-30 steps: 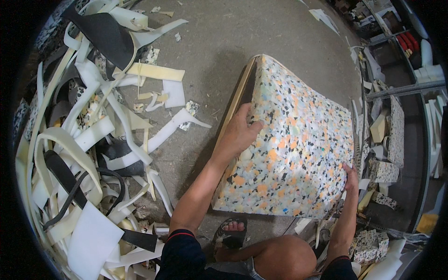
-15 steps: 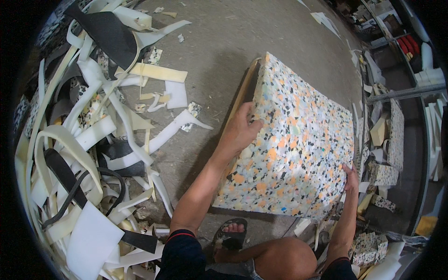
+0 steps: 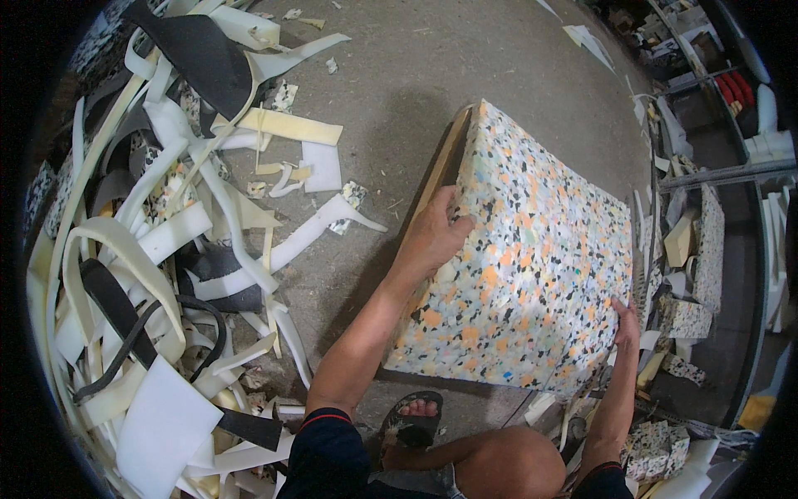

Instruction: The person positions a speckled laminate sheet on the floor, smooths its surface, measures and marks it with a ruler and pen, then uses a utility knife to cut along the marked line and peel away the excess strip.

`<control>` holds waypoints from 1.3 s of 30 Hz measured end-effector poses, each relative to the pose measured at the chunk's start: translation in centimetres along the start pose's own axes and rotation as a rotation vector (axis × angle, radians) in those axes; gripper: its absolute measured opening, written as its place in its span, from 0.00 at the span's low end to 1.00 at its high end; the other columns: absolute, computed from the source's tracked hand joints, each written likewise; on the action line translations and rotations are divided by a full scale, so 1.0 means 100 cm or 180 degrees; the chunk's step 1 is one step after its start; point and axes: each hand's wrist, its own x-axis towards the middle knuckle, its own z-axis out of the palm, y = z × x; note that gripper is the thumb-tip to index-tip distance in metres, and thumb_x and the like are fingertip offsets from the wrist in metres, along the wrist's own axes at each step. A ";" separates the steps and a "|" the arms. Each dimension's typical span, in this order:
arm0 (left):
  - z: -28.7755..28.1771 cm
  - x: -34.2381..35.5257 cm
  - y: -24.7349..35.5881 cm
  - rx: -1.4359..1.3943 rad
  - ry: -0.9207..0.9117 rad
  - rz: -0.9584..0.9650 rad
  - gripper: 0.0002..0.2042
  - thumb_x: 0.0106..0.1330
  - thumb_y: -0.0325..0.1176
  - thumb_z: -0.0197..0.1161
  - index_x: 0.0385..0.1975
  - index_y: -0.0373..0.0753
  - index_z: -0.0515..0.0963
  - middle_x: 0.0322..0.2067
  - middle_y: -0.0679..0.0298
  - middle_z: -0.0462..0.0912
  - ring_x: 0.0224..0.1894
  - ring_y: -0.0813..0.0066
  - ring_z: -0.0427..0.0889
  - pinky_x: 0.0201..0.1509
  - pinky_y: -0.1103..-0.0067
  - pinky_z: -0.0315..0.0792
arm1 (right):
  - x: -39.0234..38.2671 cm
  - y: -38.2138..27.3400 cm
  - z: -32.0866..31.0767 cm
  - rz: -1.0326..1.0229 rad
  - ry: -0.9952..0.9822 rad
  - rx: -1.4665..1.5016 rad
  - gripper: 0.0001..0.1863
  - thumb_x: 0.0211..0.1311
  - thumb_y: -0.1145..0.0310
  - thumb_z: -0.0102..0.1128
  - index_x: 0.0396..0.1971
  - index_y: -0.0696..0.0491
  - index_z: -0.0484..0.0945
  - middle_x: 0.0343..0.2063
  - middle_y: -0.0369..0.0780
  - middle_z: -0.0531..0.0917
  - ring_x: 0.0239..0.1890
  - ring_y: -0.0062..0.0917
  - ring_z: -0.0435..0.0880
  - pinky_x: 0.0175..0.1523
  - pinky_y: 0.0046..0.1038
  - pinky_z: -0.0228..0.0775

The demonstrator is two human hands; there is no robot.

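Note:
A large slab of speckled rebonded foam [image 3: 532, 258], white with orange, black and green flecks, lies in front of me, bowed over its middle. At its left edge my left hand [image 3: 440, 229] is closed, the thumb on top and the fingers curled under the edge. My right hand [image 3: 625, 323] grips the opposite edge near the lower right corner, its fingers partly hidden by the slab. Beneath the left edge shows a tan, board-like strip [image 3: 445, 162] with a dark gap between it and the foam. What lies further under the slab is hidden.
A heap of foam offcuts [image 3: 166, 233], white, cream and black, fills the left side. On the right, a metal-framed rack [image 3: 723, 173] stands beside speckled foam blocks [image 3: 688, 316]. My sandalled foot [image 3: 418, 412] is just below the slab on the concrete floor [image 3: 374, 100].
The view has shifted slightly, so everything sits a little further right. The slab's top left corner is slightly lower; both hands keep their hold on its edges.

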 end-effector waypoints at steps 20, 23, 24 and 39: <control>0.004 0.007 -0.015 -0.0512 -0.0106 0.0198 0.29 0.69 0.32 0.62 0.64 0.20 0.64 0.54 0.46 0.79 0.54 0.68 0.82 0.56 0.75 0.76 | 0.005 0.001 -0.002 0.0066 0.0114 0.0009 0.38 0.59 0.69 0.75 0.66 0.62 0.66 0.55 0.51 0.82 0.51 0.39 0.85 0.53 0.41 0.81; 0.004 0.007 -0.011 -0.0548 -0.0150 -0.0029 0.30 0.68 0.32 0.63 0.65 0.20 0.64 0.53 0.45 0.80 0.53 0.66 0.82 0.55 0.73 0.77 | 0.014 0.001 -0.010 0.0073 -0.0134 -0.0058 0.39 0.60 0.70 0.74 0.67 0.63 0.64 0.57 0.52 0.80 0.54 0.40 0.84 0.55 0.42 0.80; 0.004 0.009 -0.010 -0.0513 -0.0134 -0.0117 0.30 0.68 0.32 0.63 0.65 0.20 0.64 0.53 0.45 0.80 0.53 0.65 0.82 0.55 0.73 0.77 | 0.017 0.003 -0.013 0.0103 0.0059 -0.0177 0.40 0.60 0.68 0.74 0.68 0.63 0.63 0.58 0.52 0.79 0.55 0.40 0.83 0.56 0.42 0.80; -0.006 0.012 -0.016 0.0828 0.0264 0.0323 0.34 0.65 0.47 0.67 0.65 0.30 0.70 0.57 0.43 0.80 0.57 0.53 0.82 0.60 0.64 0.75 | 0.082 0.007 -0.063 0.0250 -0.0228 -0.0562 0.60 0.55 0.58 0.79 0.77 0.60 0.44 0.67 0.54 0.71 0.62 0.46 0.79 0.64 0.48 0.73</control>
